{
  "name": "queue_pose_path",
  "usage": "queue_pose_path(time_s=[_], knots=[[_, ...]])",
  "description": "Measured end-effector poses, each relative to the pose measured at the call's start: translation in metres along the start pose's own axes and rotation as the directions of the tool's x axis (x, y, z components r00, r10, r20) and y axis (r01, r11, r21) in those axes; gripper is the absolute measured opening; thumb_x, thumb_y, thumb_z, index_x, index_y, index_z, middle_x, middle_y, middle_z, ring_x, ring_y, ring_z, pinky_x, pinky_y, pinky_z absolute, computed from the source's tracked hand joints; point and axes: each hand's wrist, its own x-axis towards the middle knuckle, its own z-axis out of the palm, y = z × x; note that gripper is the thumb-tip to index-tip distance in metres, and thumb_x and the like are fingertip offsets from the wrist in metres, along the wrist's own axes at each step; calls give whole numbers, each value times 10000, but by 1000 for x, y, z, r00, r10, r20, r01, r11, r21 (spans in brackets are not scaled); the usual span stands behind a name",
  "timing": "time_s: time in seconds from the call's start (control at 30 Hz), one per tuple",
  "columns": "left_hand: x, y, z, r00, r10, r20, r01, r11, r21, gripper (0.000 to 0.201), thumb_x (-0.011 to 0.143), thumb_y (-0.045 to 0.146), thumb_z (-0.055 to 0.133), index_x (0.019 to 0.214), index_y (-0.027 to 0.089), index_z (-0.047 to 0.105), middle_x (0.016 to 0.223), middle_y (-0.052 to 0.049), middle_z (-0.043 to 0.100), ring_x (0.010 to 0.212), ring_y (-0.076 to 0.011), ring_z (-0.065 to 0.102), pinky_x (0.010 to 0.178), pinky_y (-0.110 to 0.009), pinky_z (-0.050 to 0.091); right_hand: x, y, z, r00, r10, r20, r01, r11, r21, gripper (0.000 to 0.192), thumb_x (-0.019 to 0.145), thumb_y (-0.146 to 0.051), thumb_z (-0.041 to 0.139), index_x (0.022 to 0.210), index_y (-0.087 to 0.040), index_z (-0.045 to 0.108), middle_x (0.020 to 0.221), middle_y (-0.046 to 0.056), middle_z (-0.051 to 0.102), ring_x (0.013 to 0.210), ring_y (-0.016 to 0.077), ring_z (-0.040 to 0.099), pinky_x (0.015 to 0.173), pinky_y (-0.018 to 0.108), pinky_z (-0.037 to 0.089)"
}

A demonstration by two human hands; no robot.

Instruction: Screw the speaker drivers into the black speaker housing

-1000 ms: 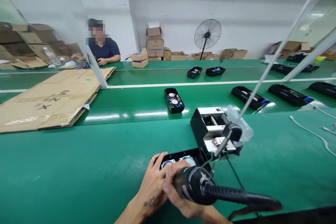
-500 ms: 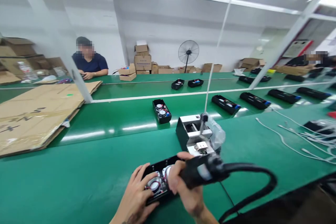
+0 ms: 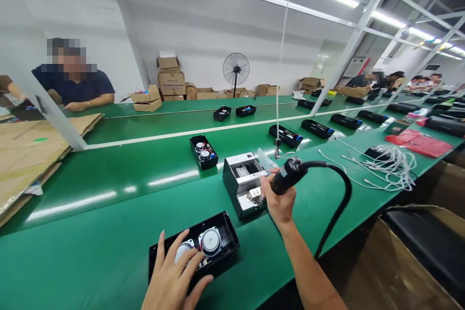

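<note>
In the head view a black speaker case lies open-side up on the green bench, with two round speakers inside. Over its left part rests my left hand, fingers spread across one speaker and thumb at the near side. That hand hides part of the case. My right hand is wrapped round a black electric screwdriver with a thick black cable. It is at the right side of a screw feeder; my hand hides the driver's tip.
Another open speaker case lies beyond the feeder, with several more along the line. White cables and a red bag lie to the right. Flattened cardboard is at left. A person sits across the line.
My right hand has carried the screwdriver from the speaker case up and away to the screw feeder. My left hand has stayed at the case. The view has turned right.
</note>
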Motion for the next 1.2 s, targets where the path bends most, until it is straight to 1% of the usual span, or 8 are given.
queue_pose_path(time_s=[0.1,0.17,0.27,0.37,0.5,0.6,1.03,1.2], knots=[[7,15,10,995,-90,-34,89,996,-8,403,1141,505,450,1066,234,738,868,-28,774,1216,-327,708,1377,-658,136,-12,-18,-1,975,134,179,-160,978,137,387,845,-396,861,1094,-228,616,537,-130,555,406,114,483,451,277,424],[7,19,13,997,-74,28,73,997,27,460,1162,497,384,1065,235,748,812,-15,761,1145,-297,734,1391,-616,116,-26,-32,-1,951,182,251,-252,925,285,370,883,-393,850,1120,-249,605,551,-138,531,397,99,460,433,254,409],[6,20,12,994,-74,75,72,997,32,465,1182,401,350,1035,236,759,743,6,743,1057,-246,752,1401,-543,138,-52,-49,2,952,175,252,-278,837,471,302,945,-357,806,1149,-282,596,576,-136,503,396,90,421,422,242,397],[7,22,9,995,-84,59,85,996,-6,432,1186,381,383,1029,240,760,724,29,739,990,-202,755,1409,-486,136,-77,-54,11,952,149,268,-278,788,550,270,989,-306,760,1200,-301,592,604,-124,499,405,97,414,417,246,396],[8,25,7,994,-105,43,107,994,-37,401,1185,380,411,1027,243,754,748,38,762,986,-186,756,1409,-447,152,-100,-46,24,927,126,352,-311,784,538,221,1029,-320,733,1201,-305,596,639,-116,494,432,99,444,436,246,415],[9,26,8,993,-109,37,111,993,-50,393,1182,362,425,1002,239,752,751,37,765,985,-185,753,1405,-445,167,-110,-37,30,919,144,367,-331,789,517,227,1038,-319,727,1218,-317,590,671,-116,500,455,95,463,458,240,439],[5,25,7,990,-123,74,127,991,-40,412,1184,371,409,1017,241,762,746,22,760,1039,-190,756,1395,-456,217,-118,-31,32,887,138,440,-347,829,438,260,1047,-350,731,1229,-320,547,687,-111,559,473,107,502,489,254,478],[5,26,10,988,-126,88,130,991,-38,370,1172,352,441,1011,249,757,753,23,763,1049,-201,757,1389,-478,236,-122,-34,32,890,201,409,-380,824,421,276,1028,-367,759,1210,-310,559,683,-103,561,499,115,514,505,267,469]])
